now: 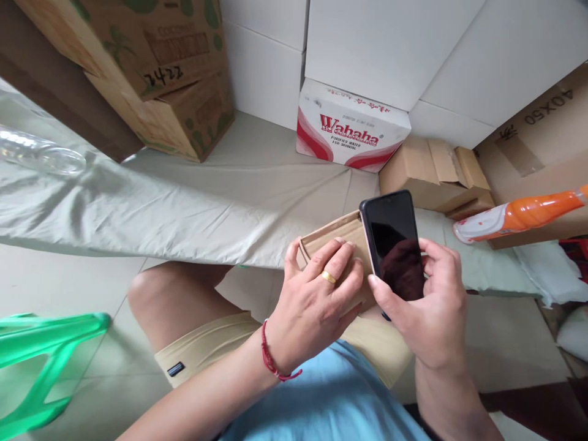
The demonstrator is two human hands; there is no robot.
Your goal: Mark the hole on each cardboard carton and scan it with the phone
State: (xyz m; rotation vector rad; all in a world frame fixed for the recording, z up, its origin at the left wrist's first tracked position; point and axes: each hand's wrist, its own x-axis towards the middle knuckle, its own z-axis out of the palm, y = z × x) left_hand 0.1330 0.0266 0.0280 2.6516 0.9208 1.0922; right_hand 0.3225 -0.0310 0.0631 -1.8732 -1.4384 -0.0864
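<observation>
My right hand (427,294) grips a black phone (395,242) by its sides, thumb on the left edge and fingers round the right one. The phone's screen is dark and faces me. Just left of it, a small open cardboard box (333,236) rests near my lap, its upper edge touching or close to the phone. My left hand (324,291), with a gold ring and a red string bracelet, is wrapped over the box, thumb at its left corner and fingers bent over its front. What lies inside the box is hidden.
Behind the hands runs a bench under a pale cloth (184,208). On it stand a Wahaha box (349,131), cardboard boxes (193,116), a brown carton (427,171), an orange bottle (528,214) and a clear plastic bottle (41,153). A green stool (55,343) is at the left.
</observation>
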